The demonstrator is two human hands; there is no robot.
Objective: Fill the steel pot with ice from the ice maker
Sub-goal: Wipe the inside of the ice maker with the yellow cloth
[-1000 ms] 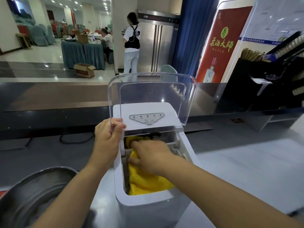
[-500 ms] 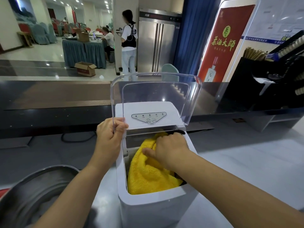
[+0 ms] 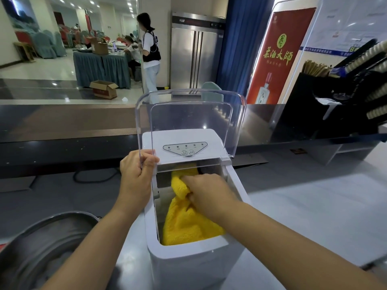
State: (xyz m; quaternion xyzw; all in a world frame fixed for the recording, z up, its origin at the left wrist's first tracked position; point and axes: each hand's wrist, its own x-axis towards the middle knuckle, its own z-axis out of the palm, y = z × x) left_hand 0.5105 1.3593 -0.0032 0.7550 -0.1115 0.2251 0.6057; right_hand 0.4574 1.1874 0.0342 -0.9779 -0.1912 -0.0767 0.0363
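A white ice maker (image 3: 194, 260) stands in front of me on the grey counter. Its clear plastic lid (image 3: 190, 114) is tipped up and back. My left hand (image 3: 136, 174) grips the lid's lower left edge. Inside the open bin lies a yellow fluffy cloth (image 3: 184, 225). My right hand (image 3: 207, 193) is down in the bin, fingers closed on a fold of that cloth. No ice shows. The steel pot (image 3: 41, 248) sits at the lower left, partly behind my left forearm.
A dark raised bar ledge (image 3: 62, 126) runs across behind the ice maker. A black rack of cups and straws (image 3: 345, 97) stands at the right. A black cable (image 3: 94, 176) lies left of the machine. A person stands by a steel fridge (image 3: 194, 55) beyond.
My right hand has shifted across the bin with the yellow cloth, bunching it toward the back. My left hand keeps its hold on the raised lid.
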